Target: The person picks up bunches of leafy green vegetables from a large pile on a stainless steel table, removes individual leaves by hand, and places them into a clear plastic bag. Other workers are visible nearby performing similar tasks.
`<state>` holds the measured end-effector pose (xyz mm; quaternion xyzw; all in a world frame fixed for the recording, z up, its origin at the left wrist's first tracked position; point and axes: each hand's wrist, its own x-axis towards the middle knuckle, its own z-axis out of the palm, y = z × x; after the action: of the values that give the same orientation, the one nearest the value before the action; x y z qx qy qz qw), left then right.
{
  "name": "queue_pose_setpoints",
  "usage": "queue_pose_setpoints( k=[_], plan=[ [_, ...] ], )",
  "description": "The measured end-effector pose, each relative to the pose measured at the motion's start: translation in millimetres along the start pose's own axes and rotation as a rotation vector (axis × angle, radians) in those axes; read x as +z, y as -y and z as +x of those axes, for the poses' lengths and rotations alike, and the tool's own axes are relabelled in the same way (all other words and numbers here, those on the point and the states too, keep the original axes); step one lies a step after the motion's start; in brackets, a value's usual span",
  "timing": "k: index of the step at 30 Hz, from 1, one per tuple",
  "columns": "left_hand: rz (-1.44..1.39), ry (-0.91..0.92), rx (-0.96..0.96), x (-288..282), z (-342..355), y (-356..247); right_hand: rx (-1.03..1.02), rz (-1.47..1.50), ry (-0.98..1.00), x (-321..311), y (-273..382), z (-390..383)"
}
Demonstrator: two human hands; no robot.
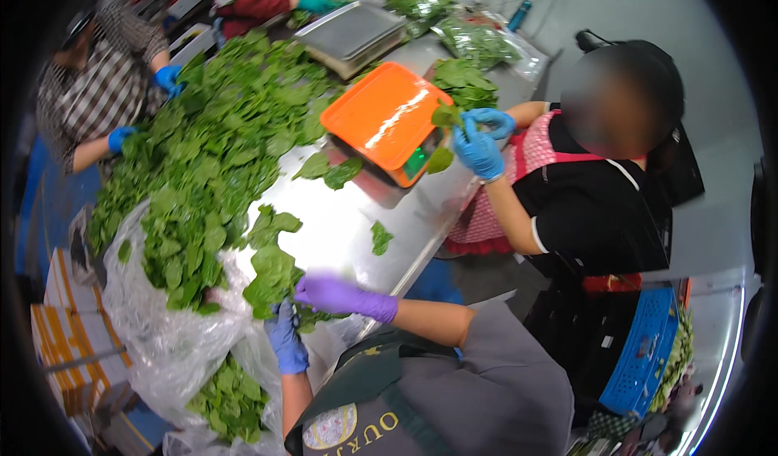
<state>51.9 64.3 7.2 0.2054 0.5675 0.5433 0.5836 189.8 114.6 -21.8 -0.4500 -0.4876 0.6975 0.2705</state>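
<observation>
My left hand [287,341], in a blue glove, is closed around the stems of a bunch of leafy greens [271,278] at the table's near edge. From the right my right hand [331,293], in a purple glove, reaches across to the same bunch; its fingertips are closed on the leaves there, and the back of the hand is slightly blurred. Just beyond lies a large heap of leafy greens [219,156]. A clear plastic bag [154,334] hangs below it on the left, with more greens [231,399] near my left forearm.
The metal table [324,221] carries an orange tray [385,112] on a scale, a second scale [352,35] and bagged greens [474,43]. A person in blue gloves [482,144] holds leaves at right; others work opposite. Boxes [81,338] stand left, a blue crate [640,351] right.
</observation>
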Motion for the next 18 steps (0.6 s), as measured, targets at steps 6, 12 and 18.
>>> queue_pose_setpoints(
  k=[6, 12, 18],
  plan=[
    [-0.005, 0.009, 0.005, -0.5, -0.2, 10.6, -0.065, -0.021, 0.025, -6.0, 21.1, -18.5],
    [0.001, 0.022, 0.013, 2.2, -7.9, 4.9, -0.062, -0.005, 0.025, -4.7, 11.3, -20.4],
    [-0.022, 0.052, -0.005, -6.0, -10.4, 10.5, -0.018, -0.018, 0.047, -1.9, 11.0, -22.2]
  ],
)
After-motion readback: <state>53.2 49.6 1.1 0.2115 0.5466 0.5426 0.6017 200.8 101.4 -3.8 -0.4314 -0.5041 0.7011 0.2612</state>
